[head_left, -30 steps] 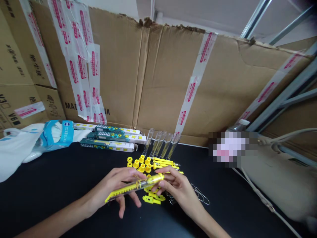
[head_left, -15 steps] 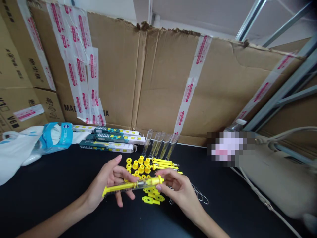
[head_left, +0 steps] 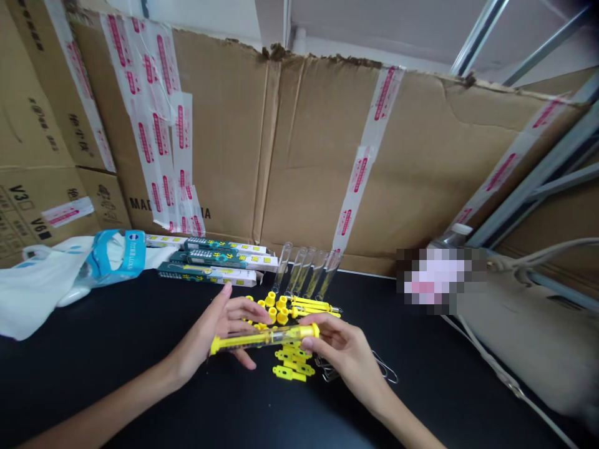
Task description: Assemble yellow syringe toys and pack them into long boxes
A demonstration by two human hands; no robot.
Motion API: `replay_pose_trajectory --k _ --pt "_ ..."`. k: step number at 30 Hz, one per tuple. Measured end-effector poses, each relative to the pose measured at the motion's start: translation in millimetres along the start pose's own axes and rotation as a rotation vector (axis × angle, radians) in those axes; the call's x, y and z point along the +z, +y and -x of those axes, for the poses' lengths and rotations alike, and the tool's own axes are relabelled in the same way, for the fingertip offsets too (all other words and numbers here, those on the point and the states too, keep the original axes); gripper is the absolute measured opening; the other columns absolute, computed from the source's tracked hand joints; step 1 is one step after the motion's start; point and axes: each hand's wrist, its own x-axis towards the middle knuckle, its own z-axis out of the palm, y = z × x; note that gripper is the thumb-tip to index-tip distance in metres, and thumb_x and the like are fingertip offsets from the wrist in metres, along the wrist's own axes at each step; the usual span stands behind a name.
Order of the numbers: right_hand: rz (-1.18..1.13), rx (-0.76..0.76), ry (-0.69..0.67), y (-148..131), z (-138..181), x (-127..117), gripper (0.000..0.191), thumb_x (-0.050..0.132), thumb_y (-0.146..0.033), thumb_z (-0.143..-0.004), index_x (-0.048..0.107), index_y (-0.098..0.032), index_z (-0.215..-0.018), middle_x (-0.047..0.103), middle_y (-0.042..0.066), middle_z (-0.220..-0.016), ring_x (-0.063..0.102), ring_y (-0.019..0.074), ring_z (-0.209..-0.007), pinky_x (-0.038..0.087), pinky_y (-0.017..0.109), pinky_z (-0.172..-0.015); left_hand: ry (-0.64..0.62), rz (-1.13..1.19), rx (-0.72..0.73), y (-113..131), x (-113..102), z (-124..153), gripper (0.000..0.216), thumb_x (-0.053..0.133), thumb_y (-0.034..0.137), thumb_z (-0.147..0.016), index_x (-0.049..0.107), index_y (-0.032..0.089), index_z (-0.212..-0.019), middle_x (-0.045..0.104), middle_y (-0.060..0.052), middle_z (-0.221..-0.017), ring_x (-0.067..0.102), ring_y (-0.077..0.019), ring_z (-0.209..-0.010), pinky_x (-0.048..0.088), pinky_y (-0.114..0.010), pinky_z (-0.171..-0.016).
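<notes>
Between the 2 hands, a clear tube [head_left: 265, 338] with yellow parts inside and yellow at its 2 ends is held above the black table [head_left: 281, 424], nearly level across the view. At the tube's right end, the right hand [head_left: 347, 349] has thumb and fingers closed on it. At the other end, the left hand [head_left: 211, 328] is spread wide, thumb raised, palm behind the tube; whether it bears any weight I cannot tell. Just left of the right hand lie yellow flat pieces [head_left: 289, 373]; wire clips [head_left: 386, 368] are partly hidden by that hand. Just beyond the left fingertips are yellow caps [head_left: 282, 315], some covered, and ahead of the right hand lie yellow rods [head_left: 312, 305]. Farther beyond, a row of empty tubes [head_left: 314, 277] stands near the cardboard wall [head_left: 224, 137]. Beyond the left hand, cartons [head_left: 206, 273] are piled, with a blue-and-white packet [head_left: 116, 255] to their left.
</notes>
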Motion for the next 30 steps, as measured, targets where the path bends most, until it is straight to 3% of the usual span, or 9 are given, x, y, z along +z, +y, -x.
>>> replay_pose_trajectory --k 3,6,10,13,19,24,28,30 --pt "0.003 -0.015 0.037 -3.2 -2.3 -4.0 0.032 0.088 -0.038 -0.064 0.076 -0.021 -0.088 0.07 0.001 -0.077 0.063 0.016 -0.065 0.054 0.028 -0.066 0.004 -0.039 -0.006 1.5 1.0 -0.4 0.073 0.043 0.079 -0.082 0.067 0.012 -0.097 0.071 -0.019 -0.104 0.066 -0.0357 -0.101 0.062 -0.038 -0.056" --pt "0.028 -0.023 0.062 -3.7 -2.9 -6.2 0.032 0.088 -0.039 -0.064 0.076 -0.022 -0.088 0.071 0.001 -0.077 0.063 0.017 -0.065 0.055 0.029 -0.066 0.01 -0.134 0.051 0.2 2.7 1.4 0.072 0.041 0.075 -0.087 0.069 0.01 -0.099 0.073 -0.017 -0.094 0.071 -0.0289 -0.083 0.06 -0.033 -0.057" --pt "0.059 -0.024 0.027 2.0 -0.7 -3.3 0.033 0.088 -0.038 -0.065 0.077 -0.022 -0.092 0.074 0.003 -0.085 0.067 0.0191 -0.07 0.056 0.03 -0.069 0.065 -0.322 0.142 -4.0 5.3 7.1 0.061 0.041 0.063 -0.094 0.07 0.01 -0.098 0.07 -0.011 -0.08 0.068 -0.0192 -0.056 0.049 -0.021 -0.036" --pt "0.075 -0.031 -0.004 6.9 1.7 2.2 0.034 0.087 -0.036 -0.067 0.076 -0.023 -0.096 0.076 0.004 -0.091 0.07 0.0211 -0.078 0.056 0.03 -0.073 0.09 -0.468 0.151 -7.3 6.6 10.4 0.049 0.051 0.057 -0.093 0.07 0.012 -0.095 0.064 -0.004 -0.071 0.062 -0.0125 -0.045 0.04 -0.014 -0.03" --pt "0.049 -0.048 0.02 6.5 3.2 7.4 0.026 0.083 -0.038 -0.072 0.075 -0.024 -0.092 0.077 0.003 -0.091 0.072 0.0204 -0.08 0.057 0.028 -0.073 0.078 -0.505 0.135 -7.5 7.6 12.4 0.046 0.06 0.055 -0.087 0.072 0.013 -0.102 0.068 -0.006 -0.074 0.064 -0.015 -0.053 0.039 -0.014 -0.031" --pt "0.058 -0.079 0.085 4.1 3.0 6.8 0.027 0.084 -0.037 -0.071 0.074 -0.024 -0.093 0.077 0.003 -0.092 0.072 0.0207 -0.083 0.058 0.027 -0.074 0.041 -0.508 0.106 -2.7 8.1 12.4 0.049 0.061 0.053 -0.086 0.074 0.01 -0.106 0.072 -0.008 -0.065 0.048 -0.0082 -0.036 0.04 -0.019 -0.036" --pt "0.102 -0.101 0.046 4.8 6.1 6.5 0.035 0.08 -0.037 -0.077 0.065 -0.026 -0.107 0.078 0.003 -0.097 0.075 0.0211 -0.083 0.06 0.029 -0.075 0.117 -0.62 0.128 -4.0 10.4 9.3 0.042 0.076 0.045 -0.074 0.075 0.015 -0.103 0.072 -0.004 -0.069 0.058 -0.0134 -0.052 0.043 -0.019 -0.044" --pt "0.176 -0.148 0.038 5.6 8.3 6.0 0.03 0.078 -0.036 -0.08 0.063 -0.027 -0.104 0.078 0.002 -0.098 0.076 0.0208 -0.083 0.061 0.028 -0.074 0.13 -0.684 0.182 -4.6 10.4 7.6 0.034 0.08 0.04 -0.069 0.079 0.018 -0.096 0.073 -0.003 -0.075 0.057 -0.0122 -0.056 0.044 -0.02 -0.05"
